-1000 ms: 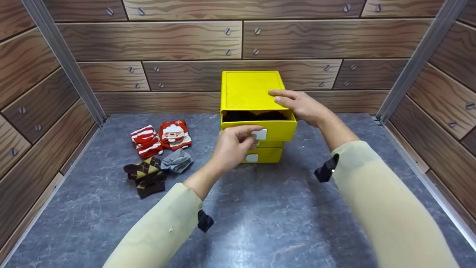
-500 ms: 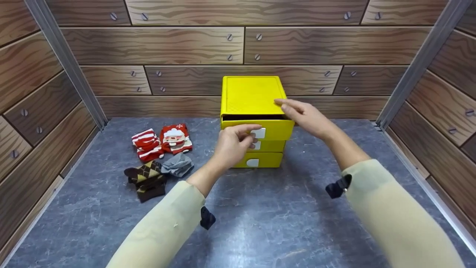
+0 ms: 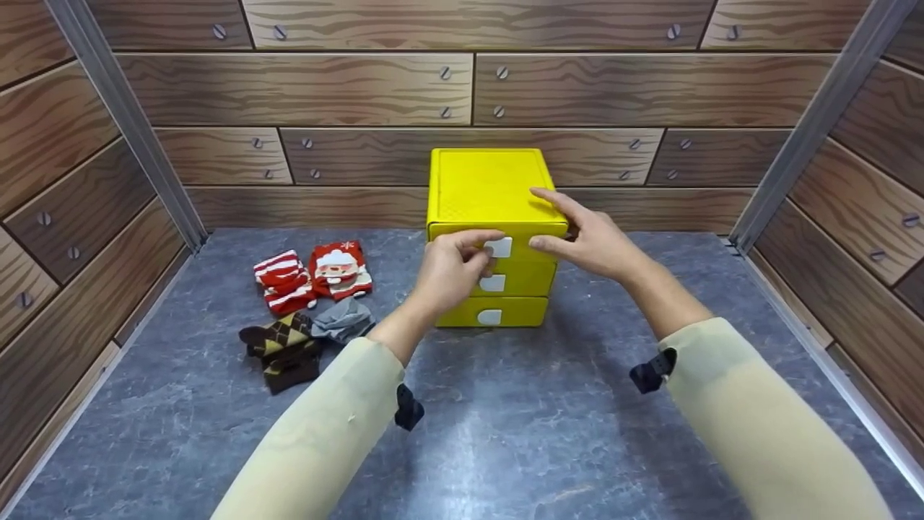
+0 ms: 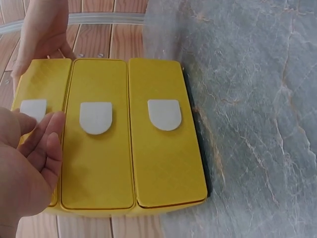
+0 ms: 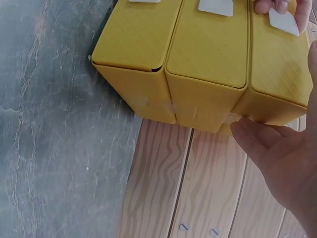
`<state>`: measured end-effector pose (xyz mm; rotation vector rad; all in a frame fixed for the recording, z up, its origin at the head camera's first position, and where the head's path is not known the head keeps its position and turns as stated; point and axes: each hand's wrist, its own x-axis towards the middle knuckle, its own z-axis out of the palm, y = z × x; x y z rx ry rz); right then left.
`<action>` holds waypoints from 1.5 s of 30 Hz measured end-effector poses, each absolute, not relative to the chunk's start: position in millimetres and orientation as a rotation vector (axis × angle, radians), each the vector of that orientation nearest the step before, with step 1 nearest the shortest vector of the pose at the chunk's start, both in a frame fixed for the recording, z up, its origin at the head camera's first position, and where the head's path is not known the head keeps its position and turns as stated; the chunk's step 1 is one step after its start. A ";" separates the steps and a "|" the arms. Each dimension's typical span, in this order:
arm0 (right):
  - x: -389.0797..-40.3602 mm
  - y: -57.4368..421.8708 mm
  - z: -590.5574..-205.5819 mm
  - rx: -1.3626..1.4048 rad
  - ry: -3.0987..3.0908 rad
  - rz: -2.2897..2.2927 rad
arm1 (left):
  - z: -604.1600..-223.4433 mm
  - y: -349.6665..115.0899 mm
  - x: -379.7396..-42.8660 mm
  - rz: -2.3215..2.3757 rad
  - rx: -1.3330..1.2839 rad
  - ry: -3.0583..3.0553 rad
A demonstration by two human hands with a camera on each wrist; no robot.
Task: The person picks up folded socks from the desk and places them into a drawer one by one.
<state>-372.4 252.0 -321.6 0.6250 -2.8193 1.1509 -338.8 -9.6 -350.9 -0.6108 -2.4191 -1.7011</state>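
Top drawer (image 3: 521, 253) of three has slid flush, left fingers (image 3: 480, 236) pinching its tab (image 3: 499, 248), right fingers (image 3: 561, 203) spread; four sock bundles (image 3: 339, 269) leftward, bench (image 3: 505, 419) stretching in front.

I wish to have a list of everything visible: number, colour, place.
three-drawer unit: 1, yellow, back centre
handle tabs: 3, white, drawer fronts
striped sock bundle: 1, red and white, left of unit
Santa sock bundle: 1, red and white, beside striped bundle
argyle sock bundle: 1, brown and yellow, front of socks
plain sock bundle: 1, grey, beside argyle
tabletop: 1, grey, beneath
walls: 3, brown, back and sides
posts: 2, grey, rear corners
sleeves: 2, pale yellow, forearms
wrist devices: 2, black, cuffs
left hand: 1, bare, top tab
right hand: 1, bare, unit's right edge
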 end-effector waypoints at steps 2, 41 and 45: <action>-373.8 252.3 -324.0 0.620 -2.816 1.142 | -351.3 -9.1 -340.2 -1.693 -0.617 -2.425; -376.1 240.1 -329.0 0.527 -2.798 1.209 | -391.0 -32.5 -337.1 -1.635 -0.613 -2.517; -375.2 240.5 -329.9 0.518 -2.806 1.238 | -393.7 -31.7 -341.1 -1.677 -0.588 -2.550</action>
